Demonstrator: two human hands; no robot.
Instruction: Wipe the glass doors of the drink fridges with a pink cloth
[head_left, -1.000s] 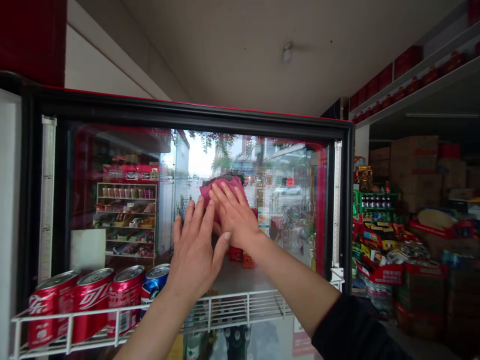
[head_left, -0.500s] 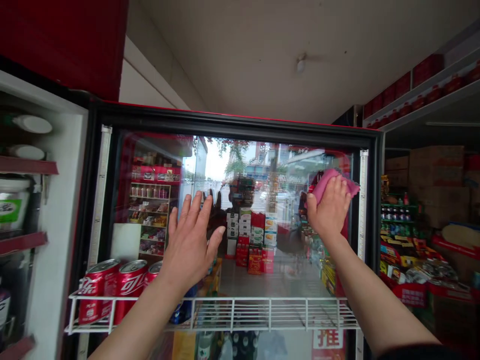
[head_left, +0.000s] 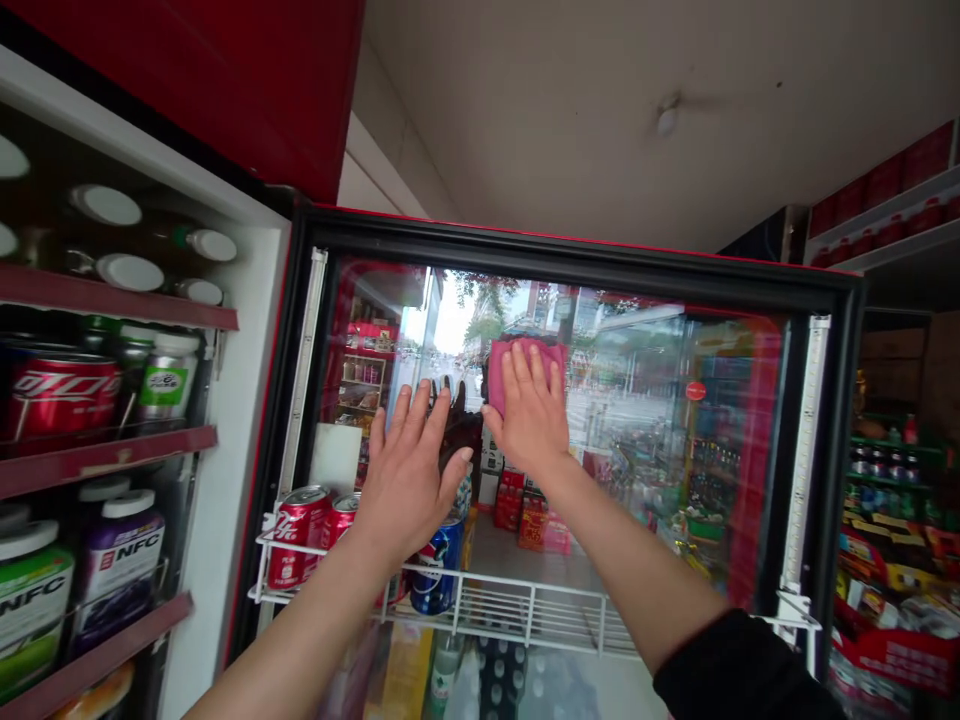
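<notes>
A fridge door (head_left: 577, 250) with a black frame and a glass pane stands swung out in front of me. My left hand (head_left: 409, 475) lies flat against the glass with fingers spread, holding nothing. My right hand (head_left: 531, 415) presses a pink cloth (head_left: 502, 360) against the pane, just right of the left hand, fingers stretched over the cloth. The glass reflects a street and shop shelves.
A white wire rack (head_left: 525, 610) on the door carries red cola cans (head_left: 296, 535) and a blue can (head_left: 435, 565). The open fridge interior (head_left: 112, 440) at left has red shelves with bottles and jars. Stacked shop goods (head_left: 900, 560) fill the right side.
My right hand has swept the pink cloth from the pane's right edge back left to beside my left hand. The view has turned left, showing more of the fridge interior.
</notes>
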